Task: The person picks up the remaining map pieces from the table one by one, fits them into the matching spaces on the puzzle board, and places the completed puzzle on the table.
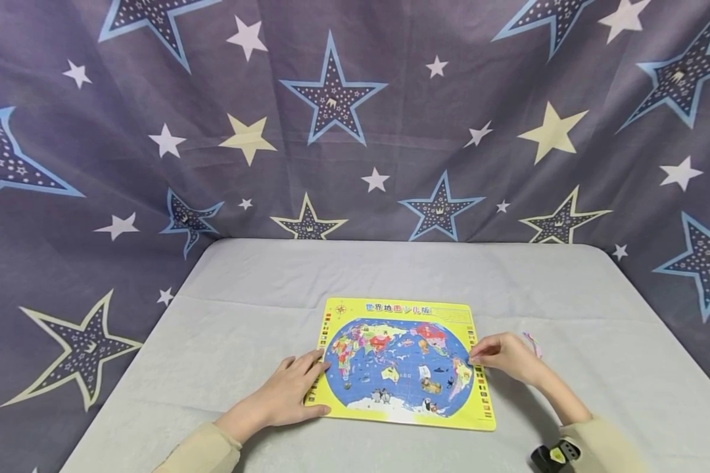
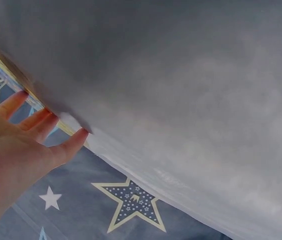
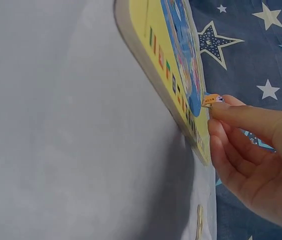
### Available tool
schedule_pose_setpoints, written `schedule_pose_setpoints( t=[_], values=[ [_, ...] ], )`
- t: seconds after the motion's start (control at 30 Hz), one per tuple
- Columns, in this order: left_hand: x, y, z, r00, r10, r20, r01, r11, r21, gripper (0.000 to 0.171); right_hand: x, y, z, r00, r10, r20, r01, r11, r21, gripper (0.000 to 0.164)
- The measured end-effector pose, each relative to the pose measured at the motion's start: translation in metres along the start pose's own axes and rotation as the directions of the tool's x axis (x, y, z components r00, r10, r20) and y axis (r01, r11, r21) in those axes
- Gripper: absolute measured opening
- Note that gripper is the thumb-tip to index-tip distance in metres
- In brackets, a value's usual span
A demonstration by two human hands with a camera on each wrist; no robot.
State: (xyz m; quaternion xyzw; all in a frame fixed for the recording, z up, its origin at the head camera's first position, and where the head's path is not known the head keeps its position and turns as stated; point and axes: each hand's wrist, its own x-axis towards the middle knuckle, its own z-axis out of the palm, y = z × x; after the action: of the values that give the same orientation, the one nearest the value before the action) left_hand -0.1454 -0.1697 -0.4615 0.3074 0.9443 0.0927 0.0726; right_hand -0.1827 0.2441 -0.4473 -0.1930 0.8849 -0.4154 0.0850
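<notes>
A world map puzzle board [image 1: 399,420] with a bright yellow border lies flat on the grey-covered table. My left hand [image 1: 292,391] rests on its left edge, fingers spread and fairly straight. In the left wrist view that hand [image 2: 26,145] touches the board's edge [image 2: 63,127]. Over the board's right edge, my right hand [image 1: 505,355] has thumb and finger together. The right wrist view shows this hand [image 3: 251,145] pinching a small orange puzzle piece [image 3: 212,99] at the blue map's rim. Most of the piece's face is hidden by the fingers.
A small pink and purple piece [image 1: 532,344] lies on the table, just beyond my right wrist. Grey cloth covers the tabletop [image 1: 272,276]. A star-patterned curtain [image 1: 378,144] hangs behind and along both sides. My right wrist carries a black device [image 1: 555,454].
</notes>
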Motion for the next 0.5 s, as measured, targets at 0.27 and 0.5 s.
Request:
schedule_pose_setpoints(
  t=[0.27, 0.5],
  values=[
    [-0.0002, 0.0000, -0.0006, 1.000, -0.001, -0.002, 0.001, 1.000, 0.008, 0.079, 0.0049, -0.0036, 0.0033, 1.000, -0.016, 0.022, 0.015, 0.999, 0.031, 0.010],
    [-0.0001, 0.0007, -0.0014, 1.000, 0.000, 0.011, 0.000, 1.000, -0.004, 0.079, 0.0058, -0.0052, 0.0065, 0.999, -0.012, 0.033, 0.011, 0.999, 0.039, 0.011]
  ],
)
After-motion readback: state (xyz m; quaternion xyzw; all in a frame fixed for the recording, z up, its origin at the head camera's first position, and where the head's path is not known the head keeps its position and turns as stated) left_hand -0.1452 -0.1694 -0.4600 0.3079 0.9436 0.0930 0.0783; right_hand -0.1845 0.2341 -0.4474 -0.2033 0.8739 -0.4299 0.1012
